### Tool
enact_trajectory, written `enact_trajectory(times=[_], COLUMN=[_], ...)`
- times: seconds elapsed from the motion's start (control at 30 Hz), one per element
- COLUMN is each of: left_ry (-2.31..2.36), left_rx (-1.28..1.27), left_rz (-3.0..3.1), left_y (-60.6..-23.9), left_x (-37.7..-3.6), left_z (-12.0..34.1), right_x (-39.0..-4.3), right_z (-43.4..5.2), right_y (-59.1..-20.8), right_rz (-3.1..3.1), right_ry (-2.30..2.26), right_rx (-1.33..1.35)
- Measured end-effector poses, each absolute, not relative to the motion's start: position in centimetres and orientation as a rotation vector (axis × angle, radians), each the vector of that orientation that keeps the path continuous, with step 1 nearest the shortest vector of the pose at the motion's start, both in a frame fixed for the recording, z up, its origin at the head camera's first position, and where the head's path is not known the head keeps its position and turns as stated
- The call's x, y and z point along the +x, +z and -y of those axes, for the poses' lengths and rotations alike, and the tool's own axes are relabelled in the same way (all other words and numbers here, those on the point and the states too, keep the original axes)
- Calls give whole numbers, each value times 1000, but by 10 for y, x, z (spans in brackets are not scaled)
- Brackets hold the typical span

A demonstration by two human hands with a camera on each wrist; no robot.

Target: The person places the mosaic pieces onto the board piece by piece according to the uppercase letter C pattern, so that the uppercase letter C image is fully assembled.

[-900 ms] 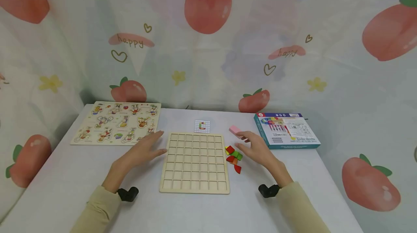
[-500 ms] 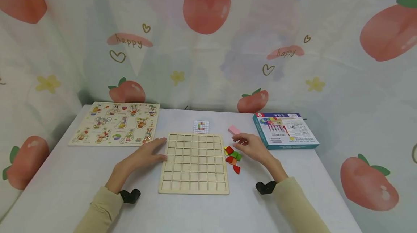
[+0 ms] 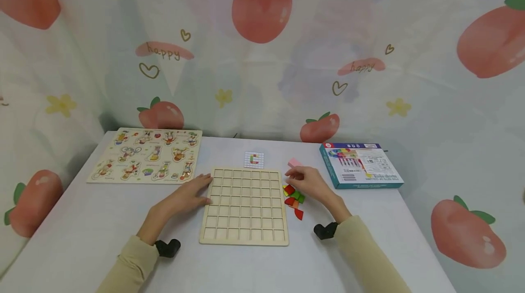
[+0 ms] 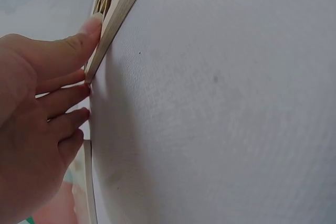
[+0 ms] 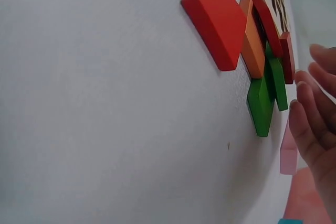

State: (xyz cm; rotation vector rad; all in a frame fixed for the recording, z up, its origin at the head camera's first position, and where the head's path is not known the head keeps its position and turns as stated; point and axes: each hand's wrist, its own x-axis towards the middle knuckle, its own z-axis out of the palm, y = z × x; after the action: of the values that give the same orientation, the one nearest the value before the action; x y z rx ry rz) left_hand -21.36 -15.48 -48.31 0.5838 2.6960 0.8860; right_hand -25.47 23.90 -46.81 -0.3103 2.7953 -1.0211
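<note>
A pale wooden grid board (image 3: 246, 206) lies flat before me. My left hand (image 3: 185, 201) is at its left edge; in the left wrist view the thumb touches the board's rim (image 4: 118, 22) and the fingers extend nearly straight beside it. By the board's right edge my right hand (image 3: 313, 187) hovers over a small pile of blocks, fingers loosely bent, with nothing seen between them. The pile holds a red quarter-round block (image 5: 218, 27), an orange block (image 5: 252, 40), green blocks (image 5: 261, 106) and more red ones. A bit of yellow shows there too.
Beyond the right hand lies a pink block (image 3: 294, 162), partly hidden by it. A small pattern card (image 3: 254, 160) sits behind the board. At the back left is an animal puzzle board (image 3: 143, 156); at the back right, a teal-edged box (image 3: 362, 165). A printed curtain hangs behind.
My left hand has shifted right until it touches the board's edge. My right hand has moved left, from beside the pink block to above the pile. The blocks look unmoved.
</note>
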Motion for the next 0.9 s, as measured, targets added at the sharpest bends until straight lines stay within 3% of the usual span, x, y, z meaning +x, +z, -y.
enact_trajectory(times=[0.9], left_ry=[886], left_rx=[482], left_rz=[-2694], left_y=[-480], left_x=[-208], left_z=[144], right_x=[-252], right_z=[-244], right_y=[-470], right_rz=[-2679], right_ry=[-906], right_rx=[-367])
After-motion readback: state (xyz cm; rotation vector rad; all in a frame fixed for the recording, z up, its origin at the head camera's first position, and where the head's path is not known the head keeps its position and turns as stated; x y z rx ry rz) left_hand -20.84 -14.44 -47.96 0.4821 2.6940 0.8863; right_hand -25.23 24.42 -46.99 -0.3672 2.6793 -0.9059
